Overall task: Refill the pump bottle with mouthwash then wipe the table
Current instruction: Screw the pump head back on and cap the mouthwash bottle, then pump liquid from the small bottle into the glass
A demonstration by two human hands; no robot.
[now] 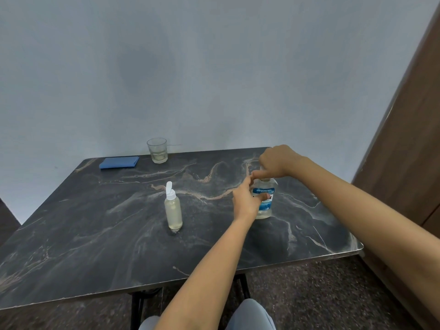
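Note:
A clear mouthwash bottle [266, 203] with a blue label stands upright on the right half of the dark marble table [95, 234]. My left hand [246, 201] wraps around its body from the left. My right hand [276, 161] is closed over the bottle's top, hiding the cap. The small clear bottle [173, 210] with a white flip-top cap, its lid standing up, rests upright near the table's middle, holding pale liquid. A folded blue cloth [119, 162] lies at the far left edge.
A clear drinking glass [157, 150] stands at the table's far edge by the wall, right of the cloth. A brown door or panel [409, 144] rises on the right. My knees show below the table's near edge.

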